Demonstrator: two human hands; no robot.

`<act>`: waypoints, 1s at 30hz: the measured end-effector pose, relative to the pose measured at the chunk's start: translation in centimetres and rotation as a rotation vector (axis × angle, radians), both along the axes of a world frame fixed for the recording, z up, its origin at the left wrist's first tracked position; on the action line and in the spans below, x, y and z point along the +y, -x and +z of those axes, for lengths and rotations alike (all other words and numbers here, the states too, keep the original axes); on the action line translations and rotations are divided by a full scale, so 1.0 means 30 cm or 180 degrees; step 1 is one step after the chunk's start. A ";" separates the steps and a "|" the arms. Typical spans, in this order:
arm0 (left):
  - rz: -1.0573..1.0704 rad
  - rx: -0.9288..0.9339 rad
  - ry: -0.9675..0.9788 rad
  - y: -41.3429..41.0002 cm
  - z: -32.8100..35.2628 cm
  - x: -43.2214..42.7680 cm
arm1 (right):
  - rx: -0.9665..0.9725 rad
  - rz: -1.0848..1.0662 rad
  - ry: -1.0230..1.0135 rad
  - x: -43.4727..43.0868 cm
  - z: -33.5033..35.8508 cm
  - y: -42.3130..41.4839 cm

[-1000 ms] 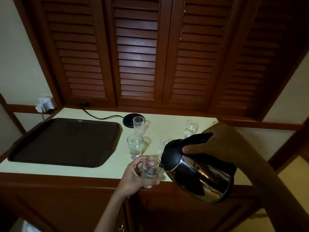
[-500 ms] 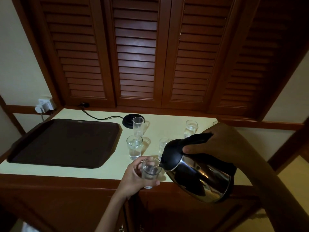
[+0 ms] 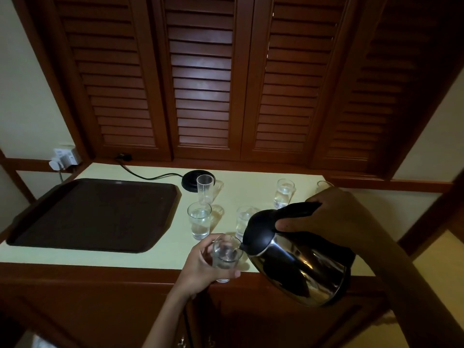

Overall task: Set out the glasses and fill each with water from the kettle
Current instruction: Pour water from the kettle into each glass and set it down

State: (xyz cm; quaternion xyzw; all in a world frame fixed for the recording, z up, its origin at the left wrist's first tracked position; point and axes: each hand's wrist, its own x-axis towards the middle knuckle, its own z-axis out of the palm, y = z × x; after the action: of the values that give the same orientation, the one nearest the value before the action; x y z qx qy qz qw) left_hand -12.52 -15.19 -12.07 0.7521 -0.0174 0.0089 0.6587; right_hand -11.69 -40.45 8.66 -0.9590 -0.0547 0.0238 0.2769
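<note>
A small glass (image 3: 226,256) is held in the closed grip of the left hand (image 3: 200,264) at the front edge of the table (image 3: 150,257), evidently so its mouth meets the spout of the steel kettle (image 3: 301,270). The kettle is tipped forward by the right hand (image 3: 336,214), whose grip is wrapped round the black handle. The glass is seen clear, upright and seemingly part-filled, with water-filled glasses (image 3: 199,221) and an empty tall tumbler (image 3: 205,189) set out behind.
</note>
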 end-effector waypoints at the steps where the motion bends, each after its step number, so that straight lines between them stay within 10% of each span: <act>1: -0.0014 -0.0001 -0.0012 -0.001 0.002 -0.002 | -0.0018 -0.0028 -0.0025 -0.004 -0.003 0.000; 15: 0.0161 -0.0044 0.0079 -0.065 0.092 0.002 | 0.0270 -0.0928 -0.1829 -0.149 -0.078 0.072; 30: 0.0605 -0.0353 -0.0034 -0.563 0.420 -0.102 | -0.0068 -0.1327 -0.2140 -0.247 -0.037 0.056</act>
State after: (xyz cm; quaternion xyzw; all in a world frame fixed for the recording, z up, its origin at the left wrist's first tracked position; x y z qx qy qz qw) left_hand 4.38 -18.24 0.52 0.7522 0.0176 0.1129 0.6489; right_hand -13.36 -47.86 7.56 -0.8056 0.1337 -0.0621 0.5738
